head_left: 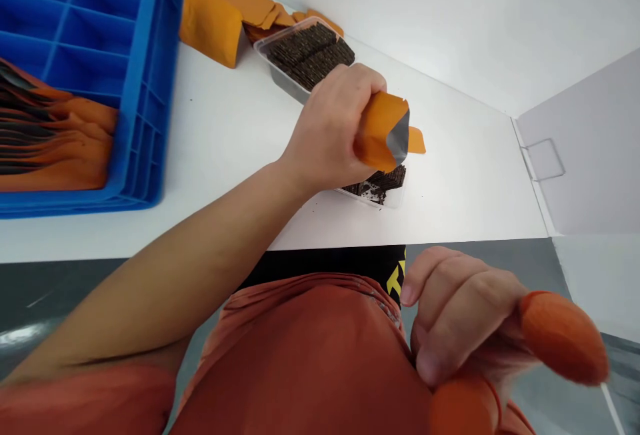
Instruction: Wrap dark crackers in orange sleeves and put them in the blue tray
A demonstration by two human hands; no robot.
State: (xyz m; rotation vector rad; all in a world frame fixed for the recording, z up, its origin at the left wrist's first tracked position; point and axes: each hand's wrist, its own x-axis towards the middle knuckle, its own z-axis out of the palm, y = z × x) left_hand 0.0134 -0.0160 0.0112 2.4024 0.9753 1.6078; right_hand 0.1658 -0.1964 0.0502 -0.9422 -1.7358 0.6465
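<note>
My left hand (340, 125) is wrapped round an orange pouch (380, 125) above the white table. The pouch's mouth gapes to the right and shows a silver lining. Below this hand is a clear plastic tray (397, 196) of thin dark flat pieces (393, 180), partly hidden by the hand. Another clear tray (293, 88) with stacked dark pieces (310, 55) is just beyond the hand. My right hand (465, 315) is in front of my body, off the table's edge. Orange finger cots (565, 336) cover its thumb and index finger, which are apart with nothing visible between them; the other fingers are curled.
A blue divided crate (145, 135) on the left holds several filled orange pouches (85, 148) in its near part. Flat orange pouches (245, 2) lie at the back against the white wall. A wire handle (545, 158) is on the right panel. Small dark crumbs dot the table (220, 155).
</note>
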